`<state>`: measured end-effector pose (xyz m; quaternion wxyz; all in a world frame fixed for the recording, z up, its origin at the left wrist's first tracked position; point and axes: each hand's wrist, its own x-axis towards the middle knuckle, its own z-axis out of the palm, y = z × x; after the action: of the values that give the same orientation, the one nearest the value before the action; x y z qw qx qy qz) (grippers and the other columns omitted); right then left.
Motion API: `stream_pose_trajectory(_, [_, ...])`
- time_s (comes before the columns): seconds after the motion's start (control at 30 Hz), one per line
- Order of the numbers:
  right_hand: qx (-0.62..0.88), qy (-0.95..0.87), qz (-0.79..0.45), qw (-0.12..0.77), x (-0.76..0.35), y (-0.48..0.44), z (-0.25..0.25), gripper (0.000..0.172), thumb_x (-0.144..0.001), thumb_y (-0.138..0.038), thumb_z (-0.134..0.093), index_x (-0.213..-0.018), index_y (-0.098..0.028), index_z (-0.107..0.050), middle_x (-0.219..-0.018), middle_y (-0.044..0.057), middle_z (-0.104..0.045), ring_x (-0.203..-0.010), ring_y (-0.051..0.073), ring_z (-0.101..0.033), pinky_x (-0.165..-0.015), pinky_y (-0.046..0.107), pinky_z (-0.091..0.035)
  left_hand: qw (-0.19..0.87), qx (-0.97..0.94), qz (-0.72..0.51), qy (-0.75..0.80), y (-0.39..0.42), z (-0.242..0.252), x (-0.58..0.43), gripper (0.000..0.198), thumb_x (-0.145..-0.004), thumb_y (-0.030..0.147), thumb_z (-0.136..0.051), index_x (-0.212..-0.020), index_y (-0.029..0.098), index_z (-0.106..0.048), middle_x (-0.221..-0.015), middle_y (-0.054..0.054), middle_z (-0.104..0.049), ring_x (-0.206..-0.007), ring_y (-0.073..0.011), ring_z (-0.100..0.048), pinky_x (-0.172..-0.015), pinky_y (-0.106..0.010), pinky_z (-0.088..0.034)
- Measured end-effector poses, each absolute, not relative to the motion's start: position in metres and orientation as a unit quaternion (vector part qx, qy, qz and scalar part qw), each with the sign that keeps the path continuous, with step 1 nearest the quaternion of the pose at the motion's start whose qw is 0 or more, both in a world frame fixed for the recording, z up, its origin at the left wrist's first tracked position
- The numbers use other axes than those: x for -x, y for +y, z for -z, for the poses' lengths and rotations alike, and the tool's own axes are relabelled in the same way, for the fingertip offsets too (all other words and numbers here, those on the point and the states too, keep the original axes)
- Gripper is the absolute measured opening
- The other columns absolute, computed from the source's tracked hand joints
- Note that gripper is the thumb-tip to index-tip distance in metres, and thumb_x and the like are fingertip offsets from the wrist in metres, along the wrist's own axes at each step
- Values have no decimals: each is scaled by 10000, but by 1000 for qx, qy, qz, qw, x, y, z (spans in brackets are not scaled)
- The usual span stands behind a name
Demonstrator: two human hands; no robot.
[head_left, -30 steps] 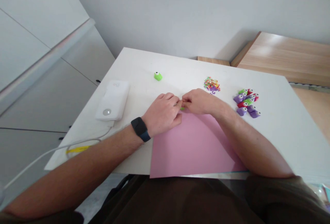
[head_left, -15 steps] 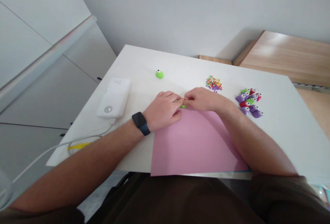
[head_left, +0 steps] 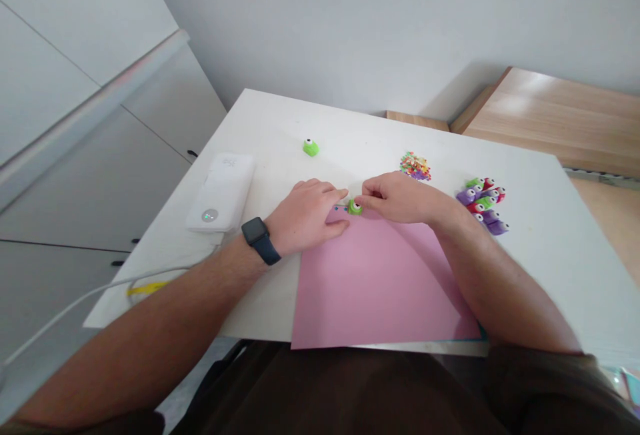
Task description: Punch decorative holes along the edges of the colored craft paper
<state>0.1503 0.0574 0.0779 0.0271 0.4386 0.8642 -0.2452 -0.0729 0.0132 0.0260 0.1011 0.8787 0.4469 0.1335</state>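
Observation:
A small green one-eyed clay figure sits at the far edge of the pink sheet. My right hand is closed in a pinch, thumb and forefinger at the figure's right side beside its white eye. Just left of the figure, my left hand lies low over the sheet's corner, thumb and fingers apart with nothing between them. It wears a dark smartwatch. A second green figure with an eye stands farther back on the white table.
A heap of tiny coloured beads lies behind my right hand. Several purple, red and green one-eyed figures cluster on the right. A white power bank with a cable and yellow tag occupies the left.
My left hand has drawn back left and opened away from the green figure, exposing its eye. My right hand has stayed close to it, its fingers shifting slightly.

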Motion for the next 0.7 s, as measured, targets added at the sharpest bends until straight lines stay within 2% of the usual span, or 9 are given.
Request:
stream_pose_trajectory(0.1, [-440, 859, 263, 8, -152, 56, -76, 284, -928, -477, -613, -976, -208, -689, -810, 2, -704, -694, 141, -589, -647, 254, -364, 110, -875, -144, 448, 13, -26, 72, 420, -914, 415, -662, -1266, 186, -665, -1132, -106, -722, -1090, -291, -654, -970, -434, -500])
stream_pose_trajectory(0.17, [-431, 859, 276, 7, -152, 55, -73, 371, -868, -465, -696, -1145, -220, -676, -890, 7, -726, -749, 154, -621, -682, 253, -393, 118, -872, -147, 451, 14, -26, 72, 364, -924, 392, -651, -1227, 194, -680, -1099, -98, -728, -1064, -280, -665, -953, -422, -507])
stream_pose_trajectory(0.23, [-425, 862, 275, 6, -151, 55, -70, 426, -849, -403, -714, -1236, -231, -662, -938, 15, -735, -790, 162, -637, -710, 255, -409, 128, -870, -148, 452, 15, -26, 73, 330, -921, 371, -654, -1202, 202, -688, -1074, -87, -732, -1043, -270, -673, -941, -412, -513])
stream_pose_trajectory(0.37, [-416, 874, 252, 2, -149, 56, -66, 343, -857, -296, -671, -1190, -227, -709, -961, 27, -744, -808, 162, -643, -715, 254, -411, 145, -869, -149, 449, 16, -26, 73, 277, -912, 332, -661, -1158, 208, -694, -1050, -73, -735, -1028, -257, -681, -940, -400, -522])
stream_pose_trajectory(0.53, [-400, 886, 235, -3, -148, 56, -68, 263, -875, -304, -645, -1097, -207, -747, -941, 38, -751, -804, 164, -643, -720, 256, -408, 152, -866, -157, 450, 15, -26, 72, 288, -901, 314, -676, -1166, 202, -692, -1055, -72, -737, -1030, -257, -684, -955, -400, -523])
stream_pose_trajectory(0.7, [-407, 887, 216, -5, -147, 55, -70, 225, -888, -278, -625, -1053, -204, -760, -954, 52, -756, -829, 173, -651, -746, 256, -418, 171, -858, -176, 450, 15, -26, 71, 244, -914, 284, -647, -1140, 207, -697, -1030, -54, -746, -974, -239, -692, -897, -380, -529])
